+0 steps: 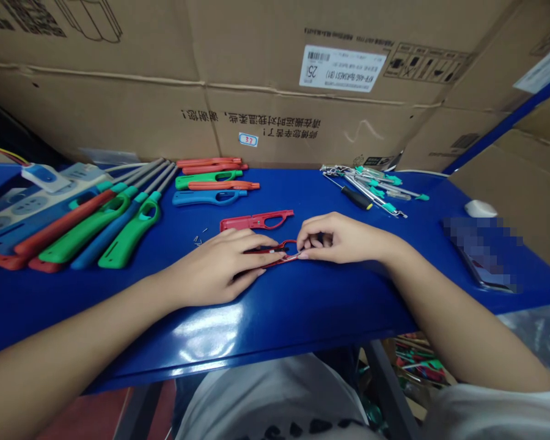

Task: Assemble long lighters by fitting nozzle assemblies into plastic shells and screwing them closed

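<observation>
A red lighter casing half (282, 255) lies on the blue table, mostly hidden under my left hand (227, 263), whose fingers hold it down against the tabletop. Small dark and pale parts show inside it. At the casing's right end, my right hand (323, 237) has thumb and fingertips pinched together; a thin pale piece shows there, too small to name. Just beyond my hands rests another red casing half (256, 220). A few tiny metal screws (199, 239) are scattered beyond my left hand.
Assembled long-nose lighters (128, 229) lie at left by a power strip (41, 201). Coloured casings (211, 181) are stacked at the back. Metal lighter rods (371, 183) and a screwdriver (355, 197) lie back right, a phone (479, 253) at right. Cardboard (256, 79) walls the back.
</observation>
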`<state>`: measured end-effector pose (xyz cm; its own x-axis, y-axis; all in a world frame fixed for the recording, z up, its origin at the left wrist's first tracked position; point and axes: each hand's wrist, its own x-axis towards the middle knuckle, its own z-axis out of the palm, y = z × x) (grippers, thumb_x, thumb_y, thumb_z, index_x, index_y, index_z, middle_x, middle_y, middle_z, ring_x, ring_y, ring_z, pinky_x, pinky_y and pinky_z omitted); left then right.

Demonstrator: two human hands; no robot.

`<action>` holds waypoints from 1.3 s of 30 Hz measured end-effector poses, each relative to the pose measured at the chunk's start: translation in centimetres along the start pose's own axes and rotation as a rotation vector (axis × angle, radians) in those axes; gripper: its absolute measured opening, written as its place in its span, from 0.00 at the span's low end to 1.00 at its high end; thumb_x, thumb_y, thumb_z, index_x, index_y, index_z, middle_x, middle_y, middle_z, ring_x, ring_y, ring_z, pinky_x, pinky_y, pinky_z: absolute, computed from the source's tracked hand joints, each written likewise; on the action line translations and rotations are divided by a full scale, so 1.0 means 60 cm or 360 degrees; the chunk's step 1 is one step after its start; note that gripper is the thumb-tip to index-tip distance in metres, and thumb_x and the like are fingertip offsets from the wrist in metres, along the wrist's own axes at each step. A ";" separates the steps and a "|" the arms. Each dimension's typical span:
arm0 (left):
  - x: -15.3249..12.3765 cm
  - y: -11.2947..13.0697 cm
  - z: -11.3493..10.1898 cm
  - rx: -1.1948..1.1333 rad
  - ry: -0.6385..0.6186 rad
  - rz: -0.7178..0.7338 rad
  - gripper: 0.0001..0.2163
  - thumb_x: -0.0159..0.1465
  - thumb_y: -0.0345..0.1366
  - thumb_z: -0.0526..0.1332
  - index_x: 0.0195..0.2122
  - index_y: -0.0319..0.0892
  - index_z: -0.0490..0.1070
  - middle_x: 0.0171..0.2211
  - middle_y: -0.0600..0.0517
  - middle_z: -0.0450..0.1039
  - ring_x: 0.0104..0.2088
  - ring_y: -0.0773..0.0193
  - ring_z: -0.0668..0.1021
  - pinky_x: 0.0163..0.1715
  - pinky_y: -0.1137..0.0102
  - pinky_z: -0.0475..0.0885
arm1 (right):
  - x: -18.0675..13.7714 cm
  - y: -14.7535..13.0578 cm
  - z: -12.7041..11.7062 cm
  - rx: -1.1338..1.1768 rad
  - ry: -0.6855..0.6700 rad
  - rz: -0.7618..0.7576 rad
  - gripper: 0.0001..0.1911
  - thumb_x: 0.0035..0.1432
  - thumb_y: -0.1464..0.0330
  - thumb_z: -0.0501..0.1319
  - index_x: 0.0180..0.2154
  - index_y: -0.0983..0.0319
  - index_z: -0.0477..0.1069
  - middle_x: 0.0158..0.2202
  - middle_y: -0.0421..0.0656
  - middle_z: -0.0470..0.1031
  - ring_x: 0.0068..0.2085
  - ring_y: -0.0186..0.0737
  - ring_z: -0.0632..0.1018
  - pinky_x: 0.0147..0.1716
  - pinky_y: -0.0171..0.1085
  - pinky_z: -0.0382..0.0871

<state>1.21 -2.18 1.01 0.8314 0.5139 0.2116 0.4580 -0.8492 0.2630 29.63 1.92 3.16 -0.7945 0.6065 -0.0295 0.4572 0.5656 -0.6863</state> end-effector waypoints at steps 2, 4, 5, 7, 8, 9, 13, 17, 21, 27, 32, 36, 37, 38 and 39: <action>-0.002 -0.002 0.001 0.0001 0.0108 0.0066 0.18 0.73 0.33 0.56 0.62 0.48 0.72 0.57 0.48 0.77 0.54 0.56 0.78 0.55 0.60 0.73 | -0.003 0.000 -0.003 0.0003 -0.0012 -0.0016 0.10 0.62 0.63 0.67 0.39 0.63 0.78 0.34 0.41 0.74 0.33 0.32 0.73 0.32 0.31 0.67; -0.002 -0.003 0.000 0.0058 0.0196 0.0152 0.17 0.72 0.32 0.57 0.61 0.46 0.72 0.54 0.49 0.80 0.52 0.58 0.79 0.53 0.62 0.74 | -0.005 0.000 -0.003 -0.0012 -0.0019 -0.0055 0.10 0.61 0.63 0.67 0.40 0.63 0.78 0.35 0.41 0.74 0.33 0.32 0.73 0.33 0.31 0.68; -0.002 -0.003 -0.001 0.0110 0.0219 0.0186 0.17 0.72 0.32 0.57 0.61 0.45 0.72 0.53 0.49 0.81 0.51 0.57 0.80 0.52 0.62 0.75 | -0.005 0.001 -0.003 -0.0024 -0.0023 -0.0075 0.09 0.61 0.64 0.68 0.40 0.63 0.78 0.36 0.41 0.74 0.34 0.32 0.73 0.34 0.32 0.68; -0.001 0.000 -0.003 0.0239 0.0205 0.0220 0.18 0.73 0.32 0.56 0.62 0.44 0.71 0.52 0.49 0.81 0.50 0.56 0.81 0.51 0.61 0.75 | -0.004 0.001 -0.003 -0.0054 -0.0025 -0.0106 0.09 0.61 0.65 0.68 0.40 0.63 0.78 0.37 0.41 0.74 0.34 0.32 0.73 0.35 0.32 0.68; -0.001 0.003 -0.005 0.0303 0.0172 0.0226 0.18 0.73 0.32 0.55 0.63 0.43 0.71 0.52 0.48 0.81 0.50 0.55 0.81 0.50 0.60 0.76 | -0.003 0.002 -0.002 -0.0070 -0.0025 -0.0116 0.08 0.61 0.65 0.68 0.40 0.63 0.77 0.37 0.41 0.74 0.34 0.32 0.73 0.35 0.32 0.68; 0.000 0.007 -0.006 0.0364 0.0127 0.0228 0.19 0.73 0.32 0.55 0.63 0.42 0.70 0.53 0.48 0.81 0.50 0.54 0.81 0.49 0.59 0.76 | -0.002 0.002 -0.001 -0.0083 -0.0022 -0.0125 0.08 0.61 0.65 0.68 0.40 0.63 0.77 0.36 0.41 0.74 0.34 0.32 0.73 0.35 0.32 0.68; 0.002 0.026 -0.008 0.0591 -0.0014 0.0213 0.21 0.72 0.29 0.54 0.65 0.38 0.67 0.56 0.44 0.78 0.49 0.50 0.81 0.46 0.57 0.78 | -0.003 0.002 0.001 -0.0119 -0.0002 -0.0130 0.09 0.60 0.64 0.68 0.39 0.63 0.77 0.35 0.41 0.73 0.33 0.32 0.72 0.34 0.32 0.68; 0.000 0.031 -0.001 0.0572 0.0025 0.0160 0.22 0.71 0.28 0.54 0.66 0.39 0.66 0.57 0.44 0.77 0.52 0.51 0.81 0.50 0.57 0.77 | -0.006 -0.006 0.003 -0.0111 0.0005 -0.0135 0.09 0.60 0.65 0.68 0.39 0.63 0.77 0.35 0.41 0.73 0.34 0.32 0.73 0.33 0.31 0.68; -0.005 0.023 0.005 0.0380 0.0132 0.0125 0.21 0.72 0.30 0.53 0.66 0.43 0.66 0.58 0.48 0.77 0.54 0.56 0.81 0.53 0.61 0.77 | -0.004 -0.007 -0.005 -0.0011 0.0124 -0.0160 0.10 0.63 0.62 0.65 0.37 0.63 0.77 0.34 0.42 0.76 0.31 0.32 0.74 0.31 0.33 0.69; -0.008 0.025 0.005 0.0280 0.0136 0.0039 0.20 0.73 0.31 0.53 0.65 0.44 0.68 0.58 0.48 0.77 0.54 0.55 0.80 0.52 0.59 0.78 | -0.032 0.071 -0.078 -0.0262 0.1263 0.0335 0.12 0.63 0.62 0.60 0.44 0.60 0.76 0.23 0.38 0.70 0.24 0.35 0.69 0.28 0.36 0.66; -0.007 0.028 0.003 0.0269 0.0088 0.0004 0.21 0.72 0.30 0.53 0.66 0.45 0.67 0.61 0.48 0.74 0.56 0.53 0.78 0.54 0.56 0.77 | -0.089 0.139 -0.146 -0.0811 0.1245 0.1238 0.22 0.52 0.74 0.61 0.50 0.62 0.75 0.44 0.50 0.80 0.39 0.46 0.77 0.40 0.39 0.69; -0.005 0.024 0.004 0.0254 0.0109 -0.0022 0.20 0.72 0.30 0.53 0.64 0.45 0.69 0.60 0.47 0.75 0.55 0.51 0.79 0.52 0.54 0.78 | -0.100 0.167 -0.151 -0.0751 0.1114 0.1606 0.13 0.51 0.71 0.65 0.41 0.61 0.79 0.42 0.49 0.81 0.38 0.47 0.78 0.35 0.38 0.69; -0.004 0.022 0.004 0.0247 0.0119 -0.0038 0.20 0.72 0.31 0.53 0.64 0.45 0.70 0.60 0.47 0.75 0.55 0.50 0.79 0.52 0.54 0.78 | -0.098 0.172 -0.149 -0.0738 0.1111 0.1619 0.12 0.52 0.70 0.66 0.41 0.61 0.79 0.41 0.49 0.81 0.37 0.46 0.78 0.35 0.38 0.69; -0.004 0.020 0.003 0.0244 0.0125 -0.0058 0.19 0.73 0.32 0.53 0.63 0.45 0.70 0.59 0.46 0.76 0.55 0.50 0.79 0.53 0.54 0.78 | -0.096 0.178 -0.146 -0.0729 0.1114 0.1632 0.11 0.53 0.69 0.66 0.41 0.61 0.79 0.41 0.49 0.81 0.37 0.45 0.78 0.36 0.38 0.69; -0.003 0.018 0.003 0.0247 0.0128 -0.0082 0.19 0.73 0.33 0.54 0.62 0.44 0.71 0.59 0.46 0.76 0.55 0.50 0.79 0.53 0.53 0.78 | -0.093 0.183 -0.143 -0.0722 0.1121 0.1642 0.11 0.54 0.68 0.66 0.41 0.61 0.79 0.41 0.49 0.81 0.38 0.45 0.78 0.36 0.39 0.69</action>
<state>1.64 -3.21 1.08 0.7805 0.5601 0.2776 0.5477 -0.8268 0.1282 42.50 9.54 2.01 0.3071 0.9476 0.0877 0.9227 -0.2739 -0.2714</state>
